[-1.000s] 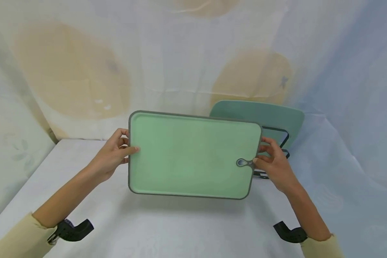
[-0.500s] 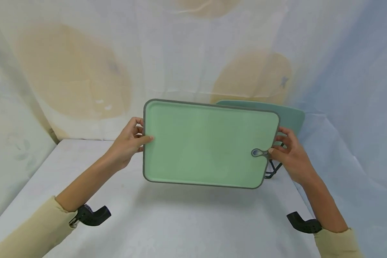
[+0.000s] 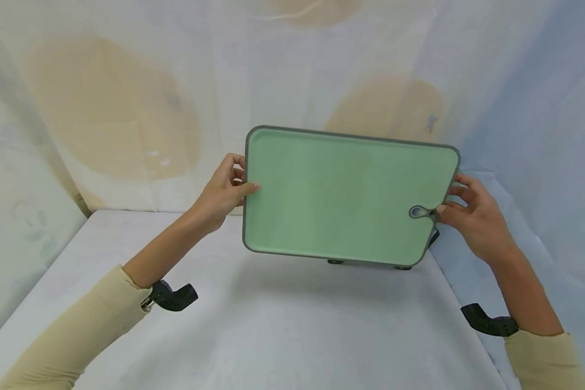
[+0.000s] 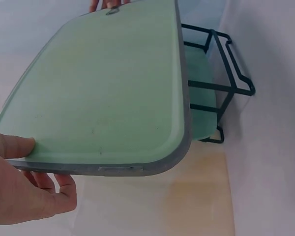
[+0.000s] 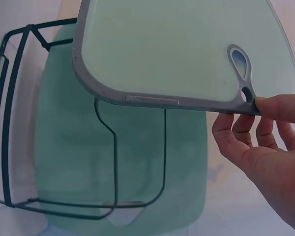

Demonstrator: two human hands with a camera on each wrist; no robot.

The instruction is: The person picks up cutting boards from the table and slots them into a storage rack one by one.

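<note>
While both hands hold it up off the table, the light green cutting board hangs in the air between them, its flat face turned toward the person. The left hand grips the board's short left edge, thumb pressed on the front face and fingers curled round behind the grey rim. The right hand pinches the opposite short edge, thumb tip just beside the grey hanging hole, the other fingers curled behind the rim. Straight behind the board and a little below the right hand's grip stands a dark wire rack, and a second, darker green board leans inside it; the held board does not touch either one. Below the grips lies the white cloth-covered table, and patterned cloth hangs behind everything.
</note>
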